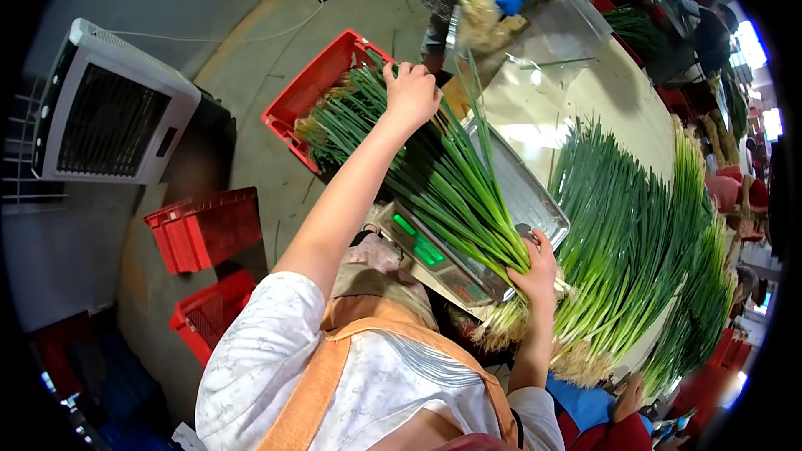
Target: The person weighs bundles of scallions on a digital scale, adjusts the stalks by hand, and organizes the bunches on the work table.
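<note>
One scale (430,252), half-hidden beside the right hand (535,271), which clasps one spring-onion bunch (483,210) by its lower stalks; left hand (412,93) over leaves (376,129), grip unclear, one red crate (332,60) alongside!

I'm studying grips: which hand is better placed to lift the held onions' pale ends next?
Probably the right hand: it grips the onions near their pale ends; the left hand is farther up, near the red crate.

Single head-worn view, forward and down
</note>
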The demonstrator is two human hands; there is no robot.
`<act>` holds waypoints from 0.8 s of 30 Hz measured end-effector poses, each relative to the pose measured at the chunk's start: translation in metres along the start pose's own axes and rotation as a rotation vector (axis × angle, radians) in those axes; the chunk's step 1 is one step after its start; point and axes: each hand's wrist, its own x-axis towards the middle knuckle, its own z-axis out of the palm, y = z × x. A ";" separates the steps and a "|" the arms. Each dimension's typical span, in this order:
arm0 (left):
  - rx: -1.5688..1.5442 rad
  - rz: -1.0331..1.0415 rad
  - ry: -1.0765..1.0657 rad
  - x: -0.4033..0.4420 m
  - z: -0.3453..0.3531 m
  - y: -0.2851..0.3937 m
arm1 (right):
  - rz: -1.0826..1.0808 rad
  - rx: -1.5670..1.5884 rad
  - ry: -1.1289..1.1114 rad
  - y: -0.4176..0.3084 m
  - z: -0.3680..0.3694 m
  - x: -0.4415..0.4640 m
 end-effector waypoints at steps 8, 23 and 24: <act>0.085 0.334 -0.327 0.037 0.029 -0.001 | 0.019 -0.012 0.054 -0.003 -0.002 -0.005; -0.940 -0.081 0.163 -0.008 0.008 -0.034 | -0.052 -0.065 0.086 0.006 0.001 -0.012; -1.045 -0.122 0.331 -0.008 0.010 -0.055 | -0.059 -0.070 0.094 0.008 0.002 -0.014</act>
